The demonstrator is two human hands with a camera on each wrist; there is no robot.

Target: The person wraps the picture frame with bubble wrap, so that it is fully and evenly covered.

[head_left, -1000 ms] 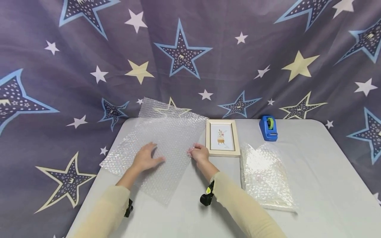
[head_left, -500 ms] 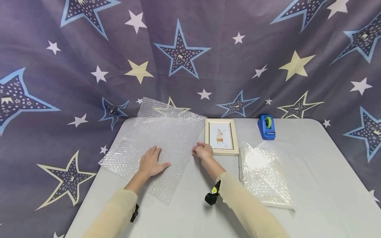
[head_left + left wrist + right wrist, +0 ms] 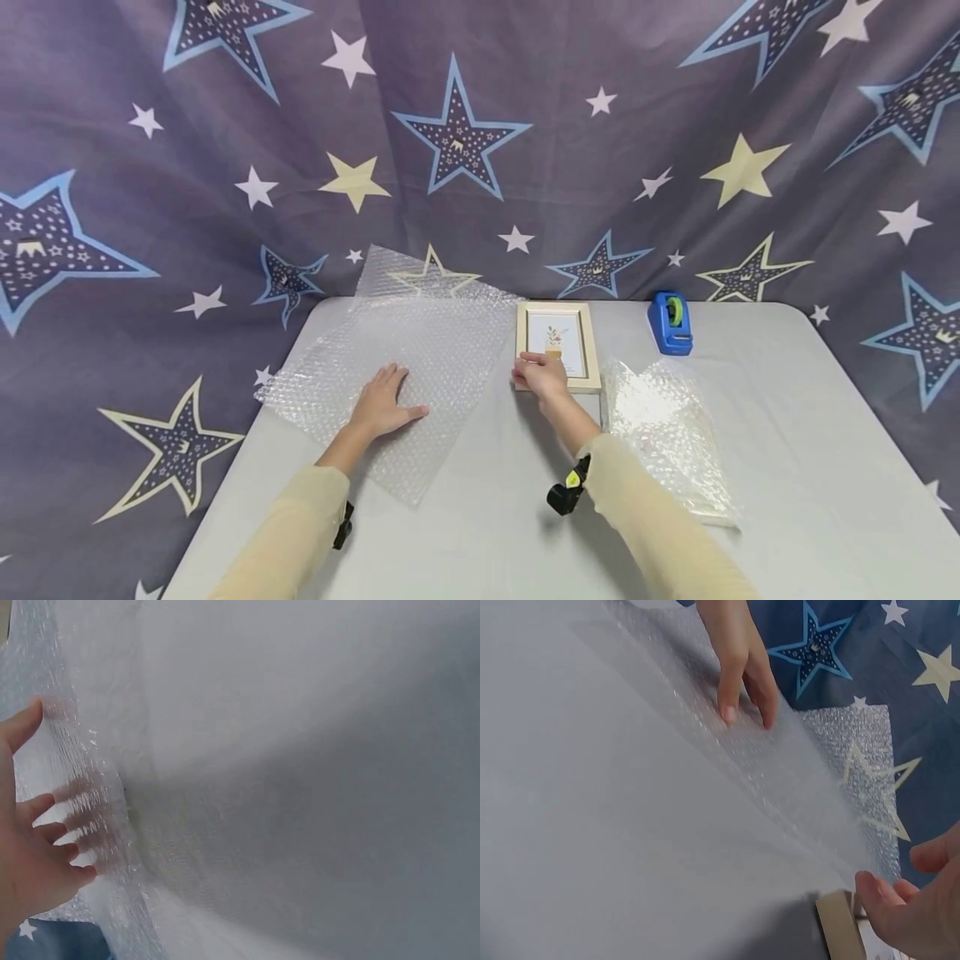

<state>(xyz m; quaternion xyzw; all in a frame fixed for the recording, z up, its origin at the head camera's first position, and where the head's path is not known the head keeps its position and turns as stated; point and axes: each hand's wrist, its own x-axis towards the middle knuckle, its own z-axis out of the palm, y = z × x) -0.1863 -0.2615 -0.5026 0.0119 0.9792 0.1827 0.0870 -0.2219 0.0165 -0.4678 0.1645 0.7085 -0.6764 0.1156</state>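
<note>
A clear sheet of bubble wrap (image 3: 450, 350) lies across the left of the table, its far corner standing against the curtain. My left hand (image 3: 380, 406) rests on the sheet with fingers spread; the left wrist view shows those fingers (image 3: 45, 832) against the plastic. To the right of the wrap lies a pale wooden picture frame (image 3: 589, 354) holding a plant print. Over its lower left part hovers my right hand (image 3: 543, 377), fingers loosely bent and thumb apart. In the right wrist view the fingertips are beside the frame's edge (image 3: 838, 922), with no visible grip.
A flat package in bubble wrap (image 3: 667, 442) lies right of the frame, nearer me. Behind it stands a blue tape dispenser (image 3: 670, 325) with green tape. A star-patterned curtain (image 3: 562, 167) hangs along the back edge of the white table (image 3: 480, 550).
My right hand has let go of the wrap's right edge and moved right, over the picture frame. My left hand has shifted slightly right and settled flatter on the wrap.
</note>
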